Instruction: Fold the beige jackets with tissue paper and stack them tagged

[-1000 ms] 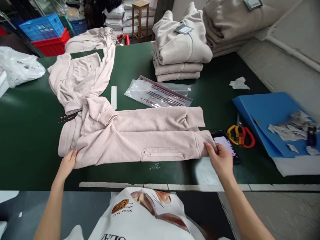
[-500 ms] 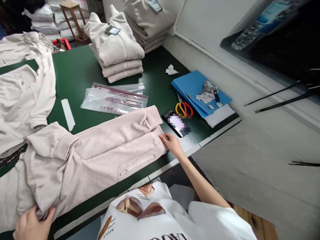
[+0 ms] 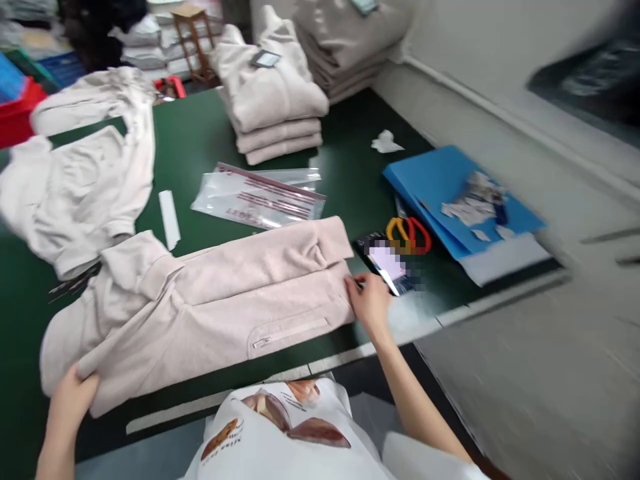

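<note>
Left hand (image 3: 73, 397): we grip the near edge of the pale fleece garment (image 3: 215, 320) toward its left end, the cloth creased at our thumb.
Right hand (image 3: 371, 303): our fingers seem to pinch the garment's banded right end, just beside the phone (image 3: 386, 261); blur softens the detail.
Fleece garment: it lies stretched between our hands on the green worktop (image 3: 187, 147), its two long sections side by side, the zipped pocket (image 3: 290, 331) facing up on the nearer one.
Step at the cloth: we judge it to be straightening, with both ends under control.
Next move at the creases: in our view it calls for an even pull, the bunched left part laid flat and the long edges aligned.
Around the garment: we have clear plastic bags (image 3: 265, 200) beyond it and scissors (image 3: 412, 233) past the phone.
Farther out: we see a folded stack of garments (image 3: 280, 103).
</note>
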